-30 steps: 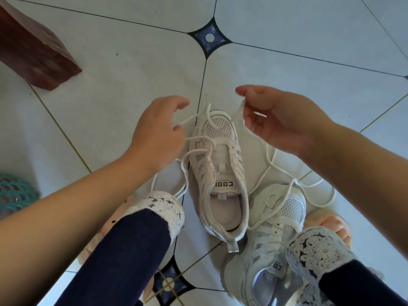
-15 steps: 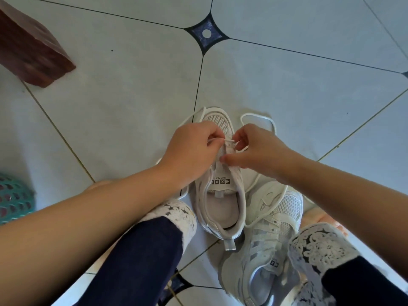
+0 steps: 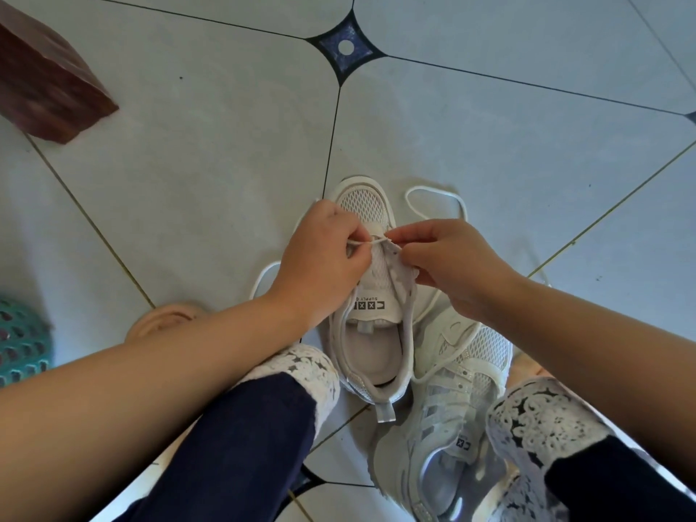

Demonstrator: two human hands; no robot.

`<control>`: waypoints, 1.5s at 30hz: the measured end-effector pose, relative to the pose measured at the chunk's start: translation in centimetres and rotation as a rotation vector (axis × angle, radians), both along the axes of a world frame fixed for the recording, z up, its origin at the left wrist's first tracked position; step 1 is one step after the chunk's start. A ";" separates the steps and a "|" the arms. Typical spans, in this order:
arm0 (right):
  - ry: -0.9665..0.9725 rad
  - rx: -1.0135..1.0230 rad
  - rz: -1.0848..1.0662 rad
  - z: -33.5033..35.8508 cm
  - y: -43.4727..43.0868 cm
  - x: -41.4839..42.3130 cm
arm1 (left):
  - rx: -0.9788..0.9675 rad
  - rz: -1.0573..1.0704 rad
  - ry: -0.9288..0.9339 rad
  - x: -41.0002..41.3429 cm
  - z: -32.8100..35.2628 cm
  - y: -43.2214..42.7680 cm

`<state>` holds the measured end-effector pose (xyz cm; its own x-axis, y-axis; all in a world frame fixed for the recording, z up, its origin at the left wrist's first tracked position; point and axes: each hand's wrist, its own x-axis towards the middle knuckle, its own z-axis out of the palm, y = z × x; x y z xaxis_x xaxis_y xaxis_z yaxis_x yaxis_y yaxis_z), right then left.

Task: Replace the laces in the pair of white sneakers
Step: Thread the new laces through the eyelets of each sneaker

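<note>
Navy trouser legs with white lace cuffs are nearest the camera. Between them, to the right, a white sneaker of mesh and shiny straps lies with its heel towards the person and its toe angled away and slightly right. Just beside it on the left, the second sneaker stands upright on the floor. Its long axis runs straight away, with the grey pull tab nearest and the rounded mesh toe farthest. Above its tongue, the left hand and right hand each pinch the thin white lace between thumb and fingertips, a short stretch taut between them. Slack lace loops on the glossy pale tiles beyond. Off to the left are a teal perforated basket and, farther away, a reddish wooden block.
</note>
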<state>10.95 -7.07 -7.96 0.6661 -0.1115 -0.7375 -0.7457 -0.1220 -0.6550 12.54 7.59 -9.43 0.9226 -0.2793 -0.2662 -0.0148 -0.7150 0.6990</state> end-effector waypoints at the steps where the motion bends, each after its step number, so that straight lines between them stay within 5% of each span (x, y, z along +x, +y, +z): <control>1: 0.012 0.019 -0.013 0.0 0.0 0.0 | 0.010 -0.012 0.003 0.0 0.0 0.0; 23: 0.076 0.300 -0.007 -0.1 -1.5 -0.1 | 0.084 -0.139 -0.100 0.2 0.4 -0.8; 29: -0.050 -0.014 0.046 -0.5 -0.4 0.3 | 0.127 -0.073 -0.137 -0.4 -0.1 -0.8; 40: -0.035 -0.010 -0.104 -0.6 -0.1 -0.4 | -0.070 -0.108 0.013 0.4 -0.3 -0.5; 45: -0.086 -0.060 -0.183 -0.2 -0.4 -0.1 | 0.014 -0.122 -0.043 0.2 -0.5 -0.7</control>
